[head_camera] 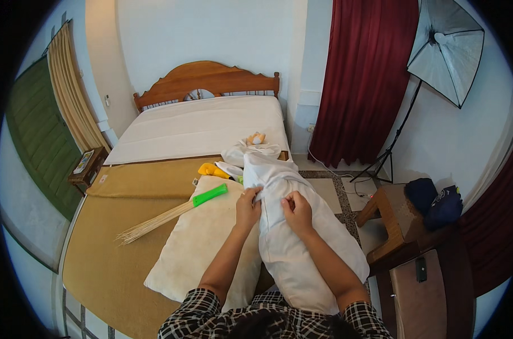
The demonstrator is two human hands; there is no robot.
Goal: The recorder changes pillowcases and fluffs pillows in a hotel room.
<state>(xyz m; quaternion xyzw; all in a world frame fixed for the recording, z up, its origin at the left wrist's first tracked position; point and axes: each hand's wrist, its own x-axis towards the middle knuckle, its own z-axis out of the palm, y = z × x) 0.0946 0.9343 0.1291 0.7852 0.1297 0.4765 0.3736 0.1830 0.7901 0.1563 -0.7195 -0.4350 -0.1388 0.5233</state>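
A long pillow in a white cover (290, 254) lies lengthwise before me at the right side of the bed. On its left edge, my left hand (248, 207) pinches a fold of the white cloth. My right hand (298, 212) is over the pillow, its fingers curled and thumb near the forefinger; whether cloth is between them cannot be told. An uncovered, stained off-white pillow (197, 254) lies to the left, partly beneath my left forearm. Across its upper edge rests a stick broom with a bright green handle (210, 195). A yellow plush toy (214, 170) lies beyond that pillow.
The mattress (116, 229) is bare tan near me, with a white sheet (197, 123) towards the wooden headboard (214, 78). An orange-and-white plush toy (256, 138) sits on bunched white cloth. At right stand a softbox light (449, 51) and a wooden stool (392, 216) holding dark blue items.
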